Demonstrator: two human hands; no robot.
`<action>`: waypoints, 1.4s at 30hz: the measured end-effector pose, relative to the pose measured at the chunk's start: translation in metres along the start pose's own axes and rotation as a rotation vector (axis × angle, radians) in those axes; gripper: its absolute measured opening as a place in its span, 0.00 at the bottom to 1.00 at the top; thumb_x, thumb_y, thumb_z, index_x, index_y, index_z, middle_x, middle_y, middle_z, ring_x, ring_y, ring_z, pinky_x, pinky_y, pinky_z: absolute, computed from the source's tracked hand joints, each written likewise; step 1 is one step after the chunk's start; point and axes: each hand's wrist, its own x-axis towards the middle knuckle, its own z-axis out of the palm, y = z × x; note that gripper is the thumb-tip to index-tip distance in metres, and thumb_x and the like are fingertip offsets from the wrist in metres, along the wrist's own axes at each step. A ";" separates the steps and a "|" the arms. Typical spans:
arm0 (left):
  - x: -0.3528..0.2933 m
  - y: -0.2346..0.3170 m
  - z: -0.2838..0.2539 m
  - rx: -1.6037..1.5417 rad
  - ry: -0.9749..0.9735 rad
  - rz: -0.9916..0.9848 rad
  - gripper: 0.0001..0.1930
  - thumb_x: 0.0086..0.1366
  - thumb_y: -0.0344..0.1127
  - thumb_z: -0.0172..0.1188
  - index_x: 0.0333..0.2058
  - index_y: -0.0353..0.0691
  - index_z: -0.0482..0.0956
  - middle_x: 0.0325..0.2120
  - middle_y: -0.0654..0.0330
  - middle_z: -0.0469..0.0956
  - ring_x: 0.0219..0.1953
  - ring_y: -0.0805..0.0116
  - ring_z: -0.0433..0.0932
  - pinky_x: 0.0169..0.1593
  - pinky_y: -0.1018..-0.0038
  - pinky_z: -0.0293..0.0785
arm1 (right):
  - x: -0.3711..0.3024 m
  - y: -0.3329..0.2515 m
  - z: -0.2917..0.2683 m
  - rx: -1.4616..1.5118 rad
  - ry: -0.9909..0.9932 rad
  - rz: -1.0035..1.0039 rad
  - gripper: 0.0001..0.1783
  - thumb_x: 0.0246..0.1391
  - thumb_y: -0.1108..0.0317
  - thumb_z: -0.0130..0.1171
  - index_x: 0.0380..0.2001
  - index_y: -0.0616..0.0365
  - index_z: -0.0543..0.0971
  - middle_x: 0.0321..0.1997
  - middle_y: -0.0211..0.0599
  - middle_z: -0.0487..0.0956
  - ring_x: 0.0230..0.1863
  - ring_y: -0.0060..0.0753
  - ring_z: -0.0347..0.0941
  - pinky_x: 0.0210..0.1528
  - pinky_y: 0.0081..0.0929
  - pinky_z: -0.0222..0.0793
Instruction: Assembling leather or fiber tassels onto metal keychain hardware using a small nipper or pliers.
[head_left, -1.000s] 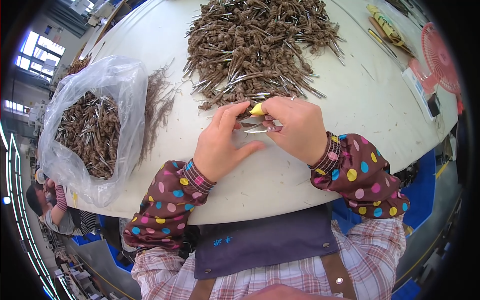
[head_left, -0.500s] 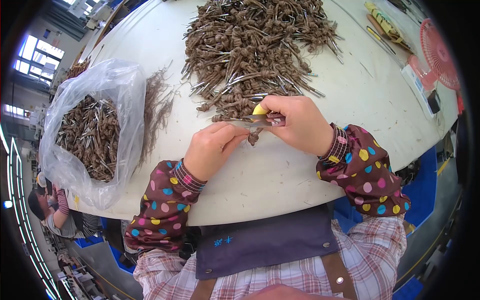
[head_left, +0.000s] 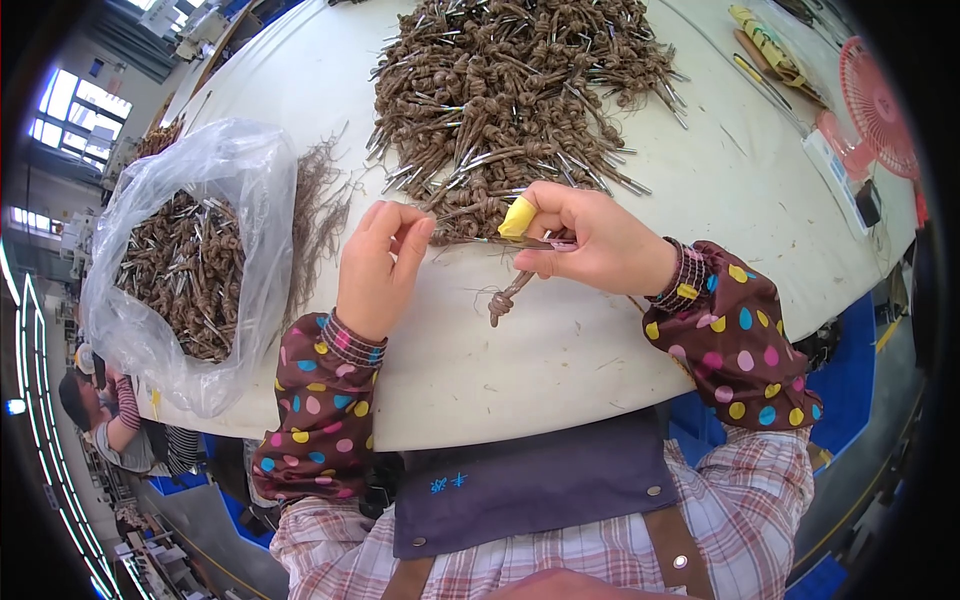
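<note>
My right hand is closed around small scissors, their thin blades pointing left. A yellow covering shows at its fingertip. From under the same hand hangs a brown knotted cord, its knot at the lower end, above the table. My left hand is raised to the left of the blades, thumb and forefinger drawn together; whatever lies between them is too small to tell. Just beyond both hands spreads a large pile of brown knotted cords with shiny metal tips.
On the left stands a clear plastic bag filled with similar cords. Loose brown threads lie beside it on the white table. A pink fan and a white box are at the right. Another person sits at far left.
My left hand has moved left and away from the scissors and cord. The cord's knot now hangs lower and more in the open under my right hand, and the scissors have tilted slightly.
</note>
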 end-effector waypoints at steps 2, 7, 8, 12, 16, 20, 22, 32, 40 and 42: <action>-0.001 -0.001 -0.009 0.078 -0.240 0.038 0.12 0.65 0.38 0.53 0.31 0.35 0.78 0.26 0.54 0.76 0.31 0.60 0.75 0.36 0.71 0.70 | 0.005 0.008 0.002 -0.054 0.056 -0.005 0.14 0.49 0.66 0.63 0.37 0.60 0.72 0.26 0.34 0.78 0.27 0.25 0.72 0.33 0.22 0.66; -0.014 0.009 0.011 0.003 -0.393 0.156 0.15 0.66 0.41 0.51 0.34 0.35 0.80 0.26 0.51 0.77 0.31 0.57 0.76 0.37 0.68 0.71 | 0.002 0.001 0.008 -0.237 0.148 -0.001 0.14 0.50 0.72 0.62 0.38 0.62 0.70 0.25 0.29 0.74 0.26 0.18 0.70 0.30 0.16 0.63; -0.013 0.009 0.013 -0.071 -0.388 0.089 0.14 0.66 0.40 0.52 0.36 0.35 0.80 0.26 0.52 0.77 0.30 0.60 0.76 0.36 0.70 0.72 | 0.001 -0.003 0.010 -0.318 0.183 -0.041 0.15 0.49 0.73 0.63 0.39 0.62 0.70 0.25 0.30 0.74 0.26 0.19 0.70 0.29 0.16 0.63; -0.011 0.006 0.018 -0.271 -0.376 -0.057 0.12 0.64 0.36 0.55 0.41 0.35 0.80 0.25 0.58 0.79 0.27 0.74 0.74 0.34 0.77 0.71 | 0.000 -0.002 0.016 -0.376 0.238 -0.114 0.19 0.43 0.74 0.66 0.39 0.61 0.71 0.26 0.32 0.74 0.24 0.24 0.69 0.27 0.17 0.64; -0.010 0.005 0.015 -0.406 -0.423 -0.170 0.13 0.64 0.31 0.56 0.46 0.33 0.78 0.35 0.60 0.81 0.35 0.77 0.75 0.41 0.79 0.72 | 0.000 0.000 0.018 -0.325 0.272 -0.155 0.17 0.44 0.67 0.66 0.37 0.59 0.72 0.30 0.40 0.78 0.31 0.39 0.77 0.32 0.28 0.71; -0.013 0.002 0.016 -0.445 -0.359 -0.168 0.11 0.63 0.32 0.57 0.42 0.32 0.80 0.31 0.60 0.81 0.32 0.78 0.75 0.38 0.80 0.72 | 0.001 -0.005 0.019 -0.307 0.273 -0.129 0.18 0.44 0.68 0.66 0.38 0.58 0.72 0.31 0.40 0.77 0.31 0.39 0.76 0.33 0.27 0.71; -0.013 0.002 0.017 -0.471 -0.320 -0.152 0.10 0.62 0.33 0.59 0.39 0.32 0.81 0.27 0.62 0.81 0.30 0.81 0.74 0.36 0.82 0.71 | 0.000 -0.005 0.020 -0.296 0.267 -0.119 0.18 0.44 0.68 0.66 0.39 0.58 0.72 0.31 0.40 0.77 0.31 0.39 0.76 0.32 0.27 0.71; -0.017 0.008 0.014 -0.860 -0.434 -0.073 0.06 0.67 0.30 0.51 0.37 0.32 0.72 0.32 0.53 0.80 0.33 0.70 0.80 0.38 0.77 0.76 | 0.003 -0.002 0.013 -0.097 0.051 -0.102 0.25 0.49 0.72 0.63 0.50 0.61 0.66 0.27 0.24 0.73 0.27 0.13 0.65 0.32 0.14 0.60; -0.018 0.008 0.022 -0.893 -0.287 0.011 0.06 0.68 0.29 0.49 0.37 0.33 0.72 0.29 0.56 0.78 0.32 0.72 0.77 0.37 0.77 0.74 | -0.001 -0.018 0.024 -0.133 0.272 -0.177 0.27 0.51 0.68 0.63 0.52 0.60 0.64 0.30 0.28 0.74 0.25 0.16 0.66 0.28 0.14 0.62; -0.018 0.008 0.023 -0.630 -0.119 0.101 0.04 0.66 0.27 0.51 0.36 0.33 0.73 0.27 0.59 0.77 0.30 0.75 0.76 0.36 0.79 0.72 | -0.005 -0.019 0.022 -0.278 0.481 -0.284 0.23 0.52 0.62 0.63 0.47 0.60 0.68 0.31 0.30 0.73 0.25 0.17 0.67 0.25 0.15 0.63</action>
